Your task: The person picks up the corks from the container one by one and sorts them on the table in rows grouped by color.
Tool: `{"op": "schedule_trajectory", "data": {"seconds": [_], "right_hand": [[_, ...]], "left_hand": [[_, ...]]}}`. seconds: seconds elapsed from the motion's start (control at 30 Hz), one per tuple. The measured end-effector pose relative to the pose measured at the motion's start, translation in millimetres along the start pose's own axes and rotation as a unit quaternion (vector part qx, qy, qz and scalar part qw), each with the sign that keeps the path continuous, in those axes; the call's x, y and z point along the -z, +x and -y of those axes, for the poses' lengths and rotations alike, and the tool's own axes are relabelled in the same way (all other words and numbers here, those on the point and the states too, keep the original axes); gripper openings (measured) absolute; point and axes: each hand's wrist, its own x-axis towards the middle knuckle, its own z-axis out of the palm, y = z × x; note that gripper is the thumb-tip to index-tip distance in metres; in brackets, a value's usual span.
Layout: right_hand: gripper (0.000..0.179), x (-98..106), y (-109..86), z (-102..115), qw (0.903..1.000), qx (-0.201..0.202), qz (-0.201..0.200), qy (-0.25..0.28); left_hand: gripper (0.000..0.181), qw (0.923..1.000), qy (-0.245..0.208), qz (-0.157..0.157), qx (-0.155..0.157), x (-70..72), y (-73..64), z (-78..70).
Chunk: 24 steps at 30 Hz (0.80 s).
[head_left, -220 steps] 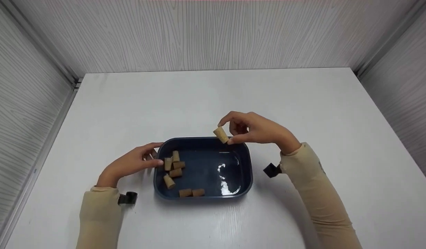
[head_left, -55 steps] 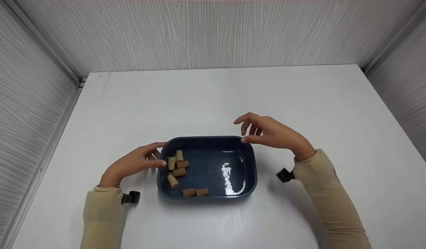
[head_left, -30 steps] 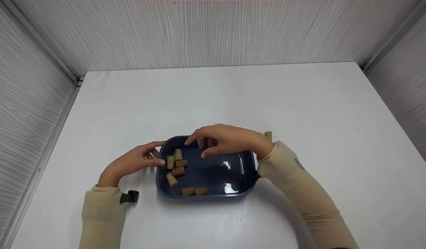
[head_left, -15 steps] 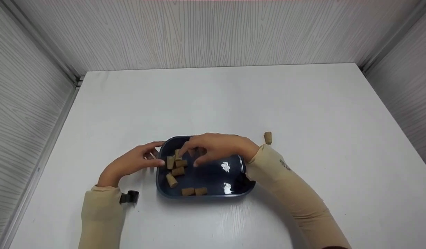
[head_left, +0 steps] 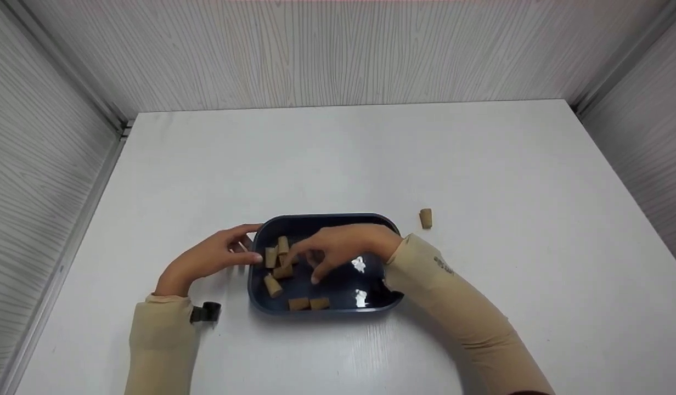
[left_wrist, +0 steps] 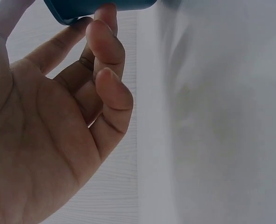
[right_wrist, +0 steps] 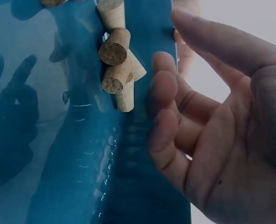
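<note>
White worktop (head_left: 497,164) is carrying one blue dish (head_left: 338,293), its end resting against the left hand's (head_left: 210,254) spread fingers; so light a brace is risking a skid. Right hand (head_left: 343,244): fingers parted, gripping nothing, poised at clustered corks (head_left: 283,272), contact unclear; an off-centre pinch could be sending neighbours rolling. Single cork (head_left: 426,218) is lying behind the right fingers, outside the dish, where a backward swing could be knocking it.

We've got a tan left sleeve (head_left: 161,345), pretty plain, and a kinda wrinkly tan right sleeve (head_left: 464,315) with dark print (head_left: 443,265) we can't read, plus a stubby black block (head_left: 209,312) poking off each.
</note>
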Motion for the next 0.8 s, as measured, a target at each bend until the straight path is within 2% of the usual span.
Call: {"op": "schedule_trajectory", "data": {"seconds": [0.2,0.57,0.8], "right_hand": [[0.049,-6,5.4,0,0.9992,-0.018,0.035,0.007],[0.049,-15,12.2,1,0.9925,-0.057,0.097,-0.047],[0.039,-18,11.9,-1,0.9915,-0.045,0.109,-0.054]], "left_hand": [[0.070,0.9999,-0.014,0.004,0.000,-0.4,0.7,2.1],[0.068,0.9999,-0.009,0.004,-0.006,0.1,2.7,3.1],[0.067,0.9999,-0.009,-0.002,-0.008,-2.1,2.7,6.1]]}}
